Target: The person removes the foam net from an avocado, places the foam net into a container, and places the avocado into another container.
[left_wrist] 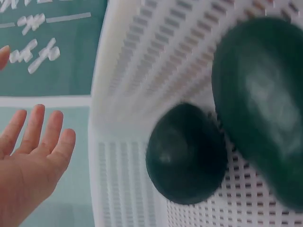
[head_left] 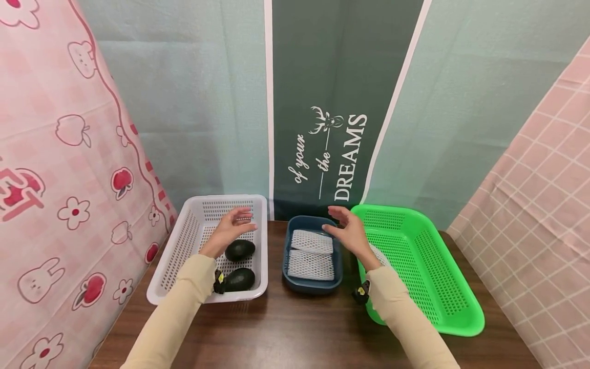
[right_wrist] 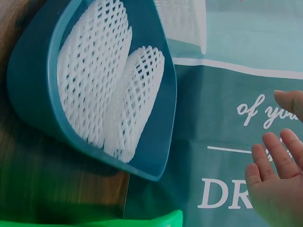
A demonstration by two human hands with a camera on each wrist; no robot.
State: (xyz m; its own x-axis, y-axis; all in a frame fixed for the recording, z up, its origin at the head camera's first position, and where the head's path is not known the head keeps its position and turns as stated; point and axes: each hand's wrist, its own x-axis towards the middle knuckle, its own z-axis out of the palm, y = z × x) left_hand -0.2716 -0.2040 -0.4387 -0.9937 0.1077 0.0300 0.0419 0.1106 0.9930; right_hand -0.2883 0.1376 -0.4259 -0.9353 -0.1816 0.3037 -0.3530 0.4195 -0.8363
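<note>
Left hand (head_left: 229, 231), fingers loosely spread, hovers over two dark-green oval fruits (head_left: 240, 250) in a white plastic basket (head_left: 262, 230); right hand (head_left: 353, 234), fingers also apart, near white foam nets (head_left: 311, 265) in a blue plastic box (head_left: 312, 287). Dark-green cloth (head_left: 332, 61) reads "of your", "the", "DREAMS".

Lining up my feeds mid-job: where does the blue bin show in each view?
Head: the blue bin is lower middle, between the white basket and the green basket.
Left wrist: not in it.
Right wrist: upper left, with white foam nets inside.
Shared landmark: the dark green panel with white lettering, in all three.
</note>
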